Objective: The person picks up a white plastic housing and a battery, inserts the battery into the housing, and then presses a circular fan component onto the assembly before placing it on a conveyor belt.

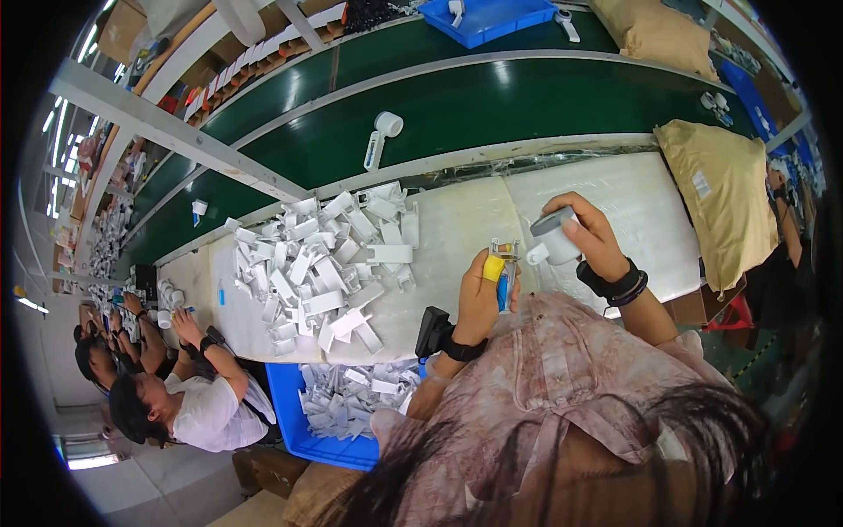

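Observation:
My right hand (595, 241) is closed round a white round housing (557, 244) with a grey rim and a short neck. That neck points toward my left hand (479, 294), which is closed on a small white part with a blue piece (503, 290) along it. A yellow wrap covers one fingertip of the left hand. Only a narrow gap shows between the two held pieces, and whether they are joined I cannot tell. Left of my hands, a heap of white plastic shells (320, 263) is spread on the worktable (474, 206).
A blue bin (285, 413) of white parts stands below the table's near edge. Beyond runs a green conveyor (457, 114) carrying a white round-headed device (383, 136). A brown paper sack (716, 198) lies at right, a blue tray (483, 22) far off. Co-workers sit left, one in a white shirt (215, 413).

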`<state>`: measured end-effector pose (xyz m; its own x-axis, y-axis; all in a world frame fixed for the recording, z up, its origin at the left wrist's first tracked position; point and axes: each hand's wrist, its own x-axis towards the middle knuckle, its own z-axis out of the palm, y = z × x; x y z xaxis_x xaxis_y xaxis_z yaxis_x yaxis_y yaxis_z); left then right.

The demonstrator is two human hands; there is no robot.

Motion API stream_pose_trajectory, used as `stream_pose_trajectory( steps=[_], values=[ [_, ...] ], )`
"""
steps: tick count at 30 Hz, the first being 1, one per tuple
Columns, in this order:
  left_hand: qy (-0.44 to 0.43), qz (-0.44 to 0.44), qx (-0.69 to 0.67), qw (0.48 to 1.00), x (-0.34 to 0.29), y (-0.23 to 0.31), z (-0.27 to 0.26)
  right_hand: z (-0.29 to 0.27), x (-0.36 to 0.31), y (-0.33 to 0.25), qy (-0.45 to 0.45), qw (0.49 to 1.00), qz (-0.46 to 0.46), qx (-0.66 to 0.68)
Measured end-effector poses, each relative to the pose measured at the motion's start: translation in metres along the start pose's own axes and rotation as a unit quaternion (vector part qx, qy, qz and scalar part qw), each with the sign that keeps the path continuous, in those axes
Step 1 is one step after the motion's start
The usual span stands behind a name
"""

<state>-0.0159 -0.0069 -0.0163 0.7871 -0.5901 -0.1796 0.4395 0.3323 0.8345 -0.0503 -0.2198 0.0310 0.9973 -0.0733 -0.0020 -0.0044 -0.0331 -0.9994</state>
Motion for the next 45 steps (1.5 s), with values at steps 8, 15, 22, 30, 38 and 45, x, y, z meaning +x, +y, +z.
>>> stream_pose_trajectory(
  steps=[8, 15, 22, 30, 38, 45],
  values=[
    [-0.041, -0.012, 0.043, 0.998, -0.001, -0.003, -0.004, 0.005, 0.016, -0.013, -0.100, 0.995, 0.023, 0.009],
    [-0.036, -0.020, 0.012, 0.999, -0.004, -0.010, -0.002, -0.008, 0.041, -0.020, -0.140, 0.987, 0.064, -0.054],
    [-0.067, -0.013, 0.030, 0.997, -0.004, -0.019, -0.003, -0.009, 0.058, -0.042, -0.240, 0.956, 0.152, -0.074],
    [-0.082, -0.014, 0.046, 0.996, -0.002, -0.027, -0.009, -0.006, 0.076, -0.045, -0.287, 0.936, 0.128, -0.157],
    [-0.100, -0.110, -0.120, 0.982, 0.020, -0.003, -0.007, -0.001, 0.079, -0.038, -0.289, 0.919, 0.120, -0.240],
    [-0.080, -0.106, -0.098, 0.986, 0.038, 0.005, -0.009, 0.021, 0.076, -0.014, -0.207, 0.943, 0.004, -0.261]
  ],
)
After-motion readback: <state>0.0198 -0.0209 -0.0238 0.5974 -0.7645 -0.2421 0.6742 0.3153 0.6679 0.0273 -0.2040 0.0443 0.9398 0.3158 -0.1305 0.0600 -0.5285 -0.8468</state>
